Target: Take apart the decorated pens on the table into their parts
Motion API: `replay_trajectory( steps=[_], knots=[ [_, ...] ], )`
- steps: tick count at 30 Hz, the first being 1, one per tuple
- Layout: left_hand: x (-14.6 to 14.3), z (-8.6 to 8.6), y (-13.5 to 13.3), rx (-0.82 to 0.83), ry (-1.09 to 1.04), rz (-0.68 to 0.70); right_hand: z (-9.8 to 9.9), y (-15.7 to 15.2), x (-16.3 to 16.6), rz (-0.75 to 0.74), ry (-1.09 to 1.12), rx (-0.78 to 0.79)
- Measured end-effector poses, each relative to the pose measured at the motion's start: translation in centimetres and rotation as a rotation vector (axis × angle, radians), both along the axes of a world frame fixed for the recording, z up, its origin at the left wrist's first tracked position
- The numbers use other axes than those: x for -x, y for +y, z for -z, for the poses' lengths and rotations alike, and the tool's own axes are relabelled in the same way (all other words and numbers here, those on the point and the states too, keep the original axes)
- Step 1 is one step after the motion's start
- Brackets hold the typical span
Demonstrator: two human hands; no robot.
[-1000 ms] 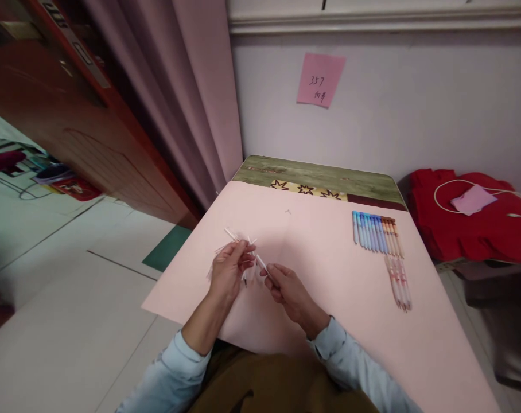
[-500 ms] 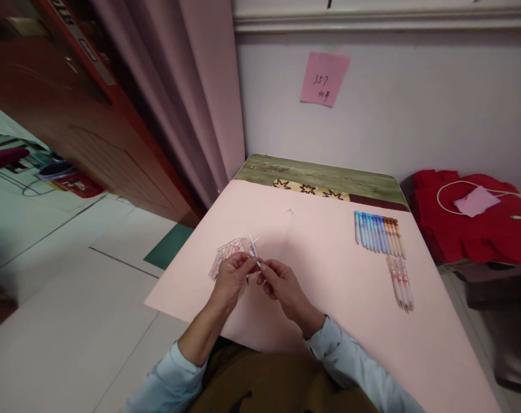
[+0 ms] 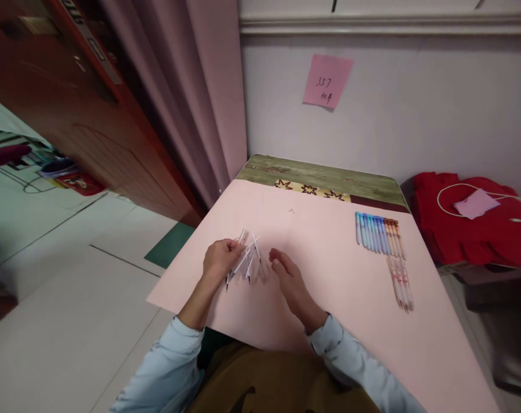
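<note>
My left hand (image 3: 220, 258) is closed over the left side of a small pile, with a clear, pinkish pen barrel (image 3: 242, 235) sticking up from its fingertips. Right beside those fingers lie several white pen refills (image 3: 245, 265) with dark tips, crossing one another on the pink sheet (image 3: 329, 321). The rest of the barrels are hidden beneath the hand. My right hand (image 3: 290, 282) hovers just right of the refills, its fingers stretched out and nothing in them.
At the right lie a row of blue, purple and brown pens (image 3: 376, 234) and several clear-and-pink pens (image 3: 400, 282) below it. A red cloth (image 3: 436, 223) with a white cable is beyond the table's right edge. The wall (image 3: 278, 109) rises behind; a brown door (image 3: 127, 137) stands left.
My hands have parted. The left moved left to the barrels; the right let go of the white refill and drew slightly right, its fingers straightening. The refill pile is now uncovered.
</note>
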State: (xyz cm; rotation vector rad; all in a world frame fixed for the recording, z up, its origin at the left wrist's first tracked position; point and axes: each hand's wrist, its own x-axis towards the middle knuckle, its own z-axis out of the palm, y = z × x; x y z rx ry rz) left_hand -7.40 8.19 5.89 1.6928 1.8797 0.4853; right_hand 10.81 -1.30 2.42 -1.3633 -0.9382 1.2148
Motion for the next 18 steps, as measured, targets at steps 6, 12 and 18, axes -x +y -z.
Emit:
replay_trajectory(
  steps=[6,12,18],
  knots=[
    [0.7,-1.1,-0.7,-0.017,0.208,-0.005,-0.1,-1.5,-2.6,0.041,0.064,0.055],
    [0.0,-1.5,-3.3,0.005,0.358,0.119,0.1,-4.3,-9.8,0.197,-0.084,0.085],
    [0.0,-1.6,-3.7,-0.060,0.259,0.103,-0.8,-9.0,-18.7,0.479,-0.993,0.390]
  ],
)
